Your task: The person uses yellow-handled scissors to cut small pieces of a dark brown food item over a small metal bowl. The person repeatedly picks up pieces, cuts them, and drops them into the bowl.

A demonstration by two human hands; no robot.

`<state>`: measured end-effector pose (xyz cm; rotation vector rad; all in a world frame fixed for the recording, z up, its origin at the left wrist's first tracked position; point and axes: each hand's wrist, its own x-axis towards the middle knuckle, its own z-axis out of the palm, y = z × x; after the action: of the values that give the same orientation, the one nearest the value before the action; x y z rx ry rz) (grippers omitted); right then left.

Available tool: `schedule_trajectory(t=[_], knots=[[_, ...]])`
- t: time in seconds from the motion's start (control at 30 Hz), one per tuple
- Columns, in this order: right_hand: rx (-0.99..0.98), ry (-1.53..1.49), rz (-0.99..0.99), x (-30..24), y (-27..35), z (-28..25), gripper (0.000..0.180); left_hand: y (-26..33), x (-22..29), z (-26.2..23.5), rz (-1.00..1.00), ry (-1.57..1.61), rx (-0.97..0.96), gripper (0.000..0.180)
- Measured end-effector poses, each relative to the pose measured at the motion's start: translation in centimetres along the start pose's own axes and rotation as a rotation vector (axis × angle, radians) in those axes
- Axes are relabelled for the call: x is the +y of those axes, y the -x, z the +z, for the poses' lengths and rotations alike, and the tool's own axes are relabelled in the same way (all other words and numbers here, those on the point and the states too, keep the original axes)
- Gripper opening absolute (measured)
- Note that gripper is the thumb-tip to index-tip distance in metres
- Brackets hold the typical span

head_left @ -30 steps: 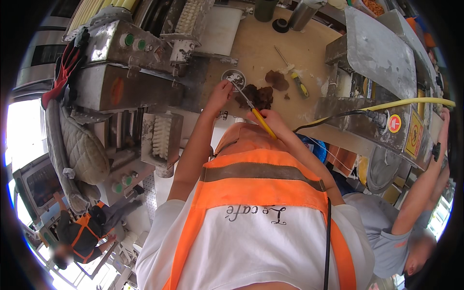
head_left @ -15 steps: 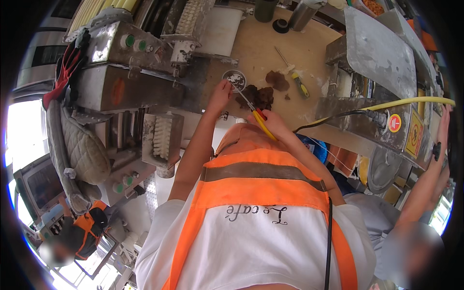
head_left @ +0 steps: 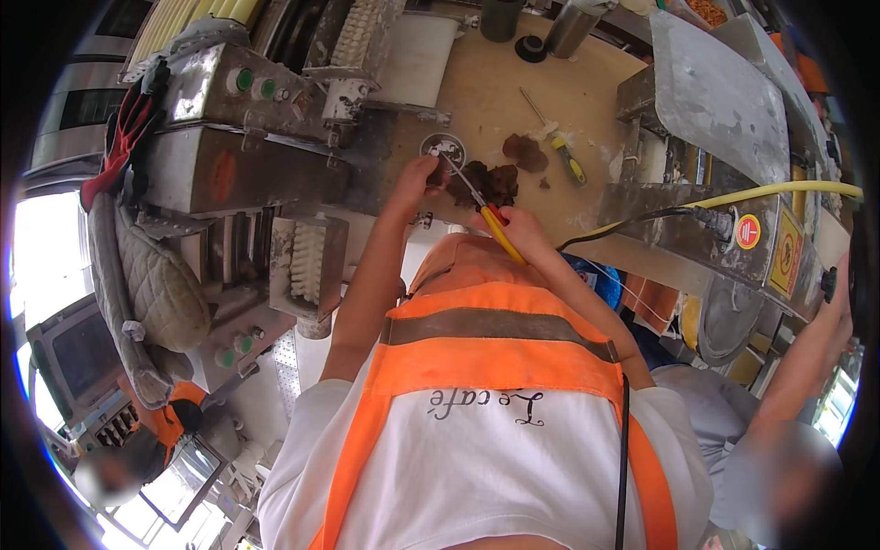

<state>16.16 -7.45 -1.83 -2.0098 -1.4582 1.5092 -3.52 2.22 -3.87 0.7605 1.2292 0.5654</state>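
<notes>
Head view: clock directions are taken about the dark brown clump (head_left: 495,186) on the tan worktop (head_left: 481,82); right hand (head_left: 517,227) at 5 o'clock, fingers wrapped round the grips of a yellow-and-red-handled tool (head_left: 500,236), which it holds firmly; the tool's slender metal shaft runs toward 10 o'clock, passing along the near side of the clump, its tip overlapping a round dish (head_left: 456,141) at 10 o'clock; contact between tip and dish cannot be told; left hand (head_left: 420,176) at 9 o'clock, fingers curled, just beside the dish and the tip; cannot tell whether its fingertips pinch anything; white and dark matter shows inside the dish; flat brown piece (head_left: 524,152) near the clump at 1 to 2 o'clock; yellow-and-black handle (head_left: 570,164) lies between 2 and 3 o'clock; thin-shafted tool (head_left: 539,109) at 1 o'clock; black round object (head_left: 530,49) farther off, just past 12.
</notes>
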Motion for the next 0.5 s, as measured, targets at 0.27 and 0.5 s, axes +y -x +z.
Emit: schedule_trajectory(t=[0.27, 0.5], knots=[[-0.067, -0.051, -0.010, 0.4, -0.3, 0.4, 0.060, -0.7, -1.1, -0.8, 0.026, 0.016, -0.068, 0.017], [-0.126, -0.155, -0.011, -1.1, 0.5, -0.3, 0.055, -0.8, -1.0, -0.9, 0.048, -0.086, -0.108, 0.015]])
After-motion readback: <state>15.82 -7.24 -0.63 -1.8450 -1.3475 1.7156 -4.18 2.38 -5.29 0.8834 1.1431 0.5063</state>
